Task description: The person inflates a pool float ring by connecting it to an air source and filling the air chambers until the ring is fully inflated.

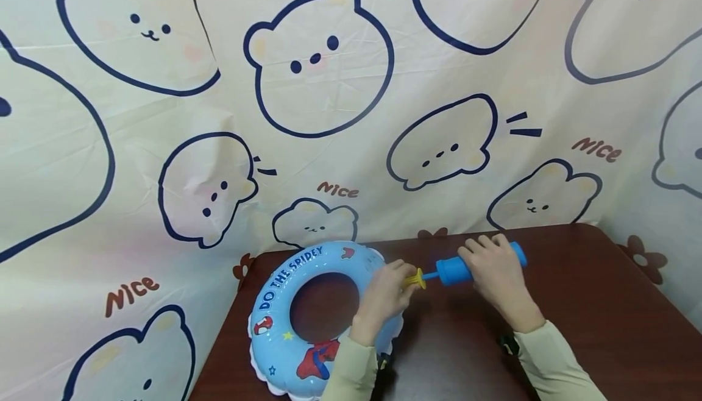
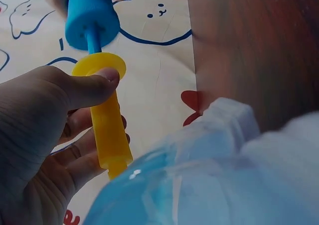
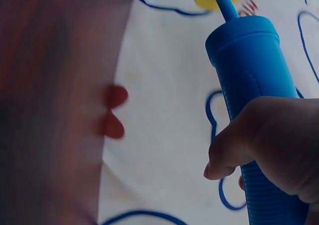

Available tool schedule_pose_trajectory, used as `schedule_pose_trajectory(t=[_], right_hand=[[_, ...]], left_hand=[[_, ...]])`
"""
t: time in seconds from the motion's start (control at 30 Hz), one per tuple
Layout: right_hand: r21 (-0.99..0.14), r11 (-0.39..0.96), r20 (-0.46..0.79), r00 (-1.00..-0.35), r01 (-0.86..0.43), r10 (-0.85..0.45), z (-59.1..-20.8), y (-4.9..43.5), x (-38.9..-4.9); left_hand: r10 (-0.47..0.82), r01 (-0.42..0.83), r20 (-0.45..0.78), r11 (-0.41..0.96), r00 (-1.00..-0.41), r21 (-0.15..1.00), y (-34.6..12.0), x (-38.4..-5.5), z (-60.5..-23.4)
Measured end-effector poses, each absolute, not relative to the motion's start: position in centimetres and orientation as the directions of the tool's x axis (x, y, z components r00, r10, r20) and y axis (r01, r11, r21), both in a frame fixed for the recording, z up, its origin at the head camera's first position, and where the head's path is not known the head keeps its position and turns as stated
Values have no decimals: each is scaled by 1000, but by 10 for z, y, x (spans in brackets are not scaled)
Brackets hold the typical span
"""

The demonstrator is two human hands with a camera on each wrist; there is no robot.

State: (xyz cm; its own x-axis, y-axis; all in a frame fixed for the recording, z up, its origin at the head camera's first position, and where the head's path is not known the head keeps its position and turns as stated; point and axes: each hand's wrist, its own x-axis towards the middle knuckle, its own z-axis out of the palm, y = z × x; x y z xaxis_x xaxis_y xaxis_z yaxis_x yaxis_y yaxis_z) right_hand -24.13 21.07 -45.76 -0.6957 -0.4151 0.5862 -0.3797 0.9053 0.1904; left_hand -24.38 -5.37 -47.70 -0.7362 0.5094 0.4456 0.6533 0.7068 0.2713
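Note:
My right hand point(image 1: 496, 276) grips the ribbed blue barrel of a hand pump point(image 1: 453, 271) above the far part of the table. A thin blue rod joins the barrel to a yellow nozzle point(image 2: 108, 130) with a round flange. Thumb and fingers of my left hand point(image 1: 382, 296) hold that nozzle just below the flange. Beneath my left arm is a puffed-up light blue swim ring point(image 1: 274, 303) with printed lettering and cartoon figures. In the left wrist view the nozzle's lower end meets the ring's outline; whether it sits in a valve is hidden.
The dark brown table point(image 1: 450, 352) ends at a pale cloth point(image 1: 323, 102) printed with bear faces, which hangs behind it and at both sides. Small dark straps show near both sleeves.

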Motion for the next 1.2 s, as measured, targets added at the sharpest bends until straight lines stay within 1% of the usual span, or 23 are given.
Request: schedule_pose_trajectory(t=[0.2,0.3,0.4,0.63,1.03,1.2], right_hand=[[193,894,603,-669,-405,-433,-471,189,-241],[181,893,612,-664,-411,-429,-475,185,-241],[162,896,605,-675,-414,-422,-474,188,-241],[99,921,595,-720,-376,-358,-460,215,-242],[71,963,638,-730,-259,-244,-439,270,-237],[59,973,643,-737,-221,-206,-435,283,-234]], left_hand=[[516,643,419,721,-747,260,-49,-240,-473],[514,639,406,713,-756,289,-49,-239,-470],[507,635,401,704,-763,318,-52,-239,-468],[502,628,387,691,-773,359,-58,-244,-471],[484,607,371,682,-792,408,-61,-246,-472],[488,614,377,677,-787,405,-62,-246,-473]])
